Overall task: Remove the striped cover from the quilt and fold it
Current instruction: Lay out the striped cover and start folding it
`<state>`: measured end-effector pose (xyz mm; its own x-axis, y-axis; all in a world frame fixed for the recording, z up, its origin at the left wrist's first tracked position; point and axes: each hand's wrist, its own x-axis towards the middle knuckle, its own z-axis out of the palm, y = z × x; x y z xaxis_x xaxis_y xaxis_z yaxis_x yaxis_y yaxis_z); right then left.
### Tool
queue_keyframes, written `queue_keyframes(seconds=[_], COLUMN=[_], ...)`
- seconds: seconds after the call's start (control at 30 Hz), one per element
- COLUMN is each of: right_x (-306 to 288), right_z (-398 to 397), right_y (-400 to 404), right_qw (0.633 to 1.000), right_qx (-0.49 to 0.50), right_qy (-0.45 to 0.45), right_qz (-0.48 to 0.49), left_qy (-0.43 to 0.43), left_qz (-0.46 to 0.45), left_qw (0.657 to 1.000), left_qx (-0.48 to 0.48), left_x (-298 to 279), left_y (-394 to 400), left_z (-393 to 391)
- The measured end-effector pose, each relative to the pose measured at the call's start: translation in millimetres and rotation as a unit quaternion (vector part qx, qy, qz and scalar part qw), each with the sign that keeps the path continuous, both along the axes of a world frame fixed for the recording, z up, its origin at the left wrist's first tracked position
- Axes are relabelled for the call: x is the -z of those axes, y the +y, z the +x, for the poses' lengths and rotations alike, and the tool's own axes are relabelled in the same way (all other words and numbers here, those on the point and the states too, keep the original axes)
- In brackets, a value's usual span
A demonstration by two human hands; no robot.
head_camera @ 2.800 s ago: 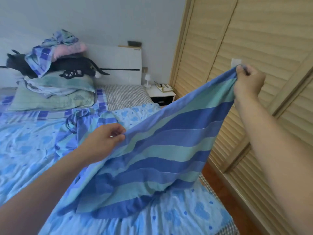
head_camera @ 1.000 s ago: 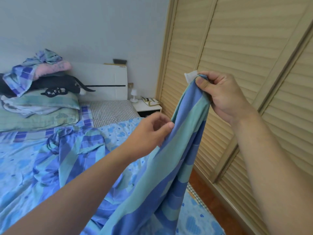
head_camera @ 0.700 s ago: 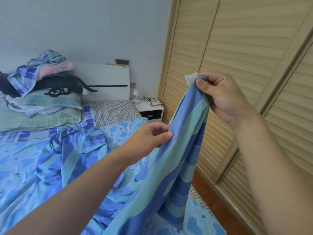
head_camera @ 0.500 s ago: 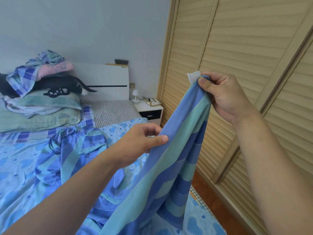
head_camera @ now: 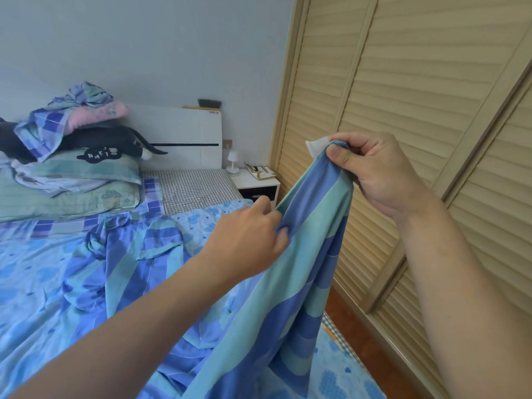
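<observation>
A: Bedroom, bed left, slatted wardrobe doors right, nightstand far between them.
B: Task item?
A: Striped cover, lifted off the bed near right, rest trailing left across the blue patterned quilt.
B: Hands?
A: Right hand up high, thumb and fingers pinching a cover corner, white tag poking out above. Left hand lower and left, fingers curled onto the cover edge. Hands apart, both clamped on cloth.
B: Why held like that?
A: Probably corner kept high so cloth hangs straight; lower hand likely tracing the edge toward the next corner. Judgement only.
B: Stage?
A: Looks like cover mostly free of quilt, folding not yet started. Whether far end is fully off, cannot tell.
B: Other stuff?
A: Pillow and clothes pile far left by white headboard, small lamp on nightstand.
B: Risk?
A: Thin cloth, could slip or bunch; trailing part may drag the quilt.
</observation>
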<state>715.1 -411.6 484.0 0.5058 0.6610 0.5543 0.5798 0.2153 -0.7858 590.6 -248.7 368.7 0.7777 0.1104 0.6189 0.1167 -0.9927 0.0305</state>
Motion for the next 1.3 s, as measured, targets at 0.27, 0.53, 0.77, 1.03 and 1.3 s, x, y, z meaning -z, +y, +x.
queue_keyframes(seconds=[0.27, 0.53, 0.77, 1.03, 1.3], right_x=[-11, -7, -20, -15, -4], right_z=[6, 25, 59, 73, 93], right_y=[-1, 9, 21, 38, 44], right_qw=[0.999, 0.980, 0.933, 0.897, 0.856], right_qx=[0.021, 0.171, 0.343, 0.429, 0.511], right_qy=[-0.003, -0.014, 0.053, 0.024, 0.006], right_qz=[0.036, 0.100, 0.100, 0.109, 0.084], left_qy=[0.143, 0.092, 0.167, 0.077, 0.098], left_qz=[-0.139, -0.255, -0.353, -0.174, -0.287], left_qw=[0.964, 0.945, 0.883, 0.981, 0.953], left_qx=[0.177, 0.181, 0.259, -0.024, 0.021], left_x=[18, 22, 13, 89, 184], left_y=[20, 51, 34, 17, 42], left_z=[2, -9, -48, -53, -66])
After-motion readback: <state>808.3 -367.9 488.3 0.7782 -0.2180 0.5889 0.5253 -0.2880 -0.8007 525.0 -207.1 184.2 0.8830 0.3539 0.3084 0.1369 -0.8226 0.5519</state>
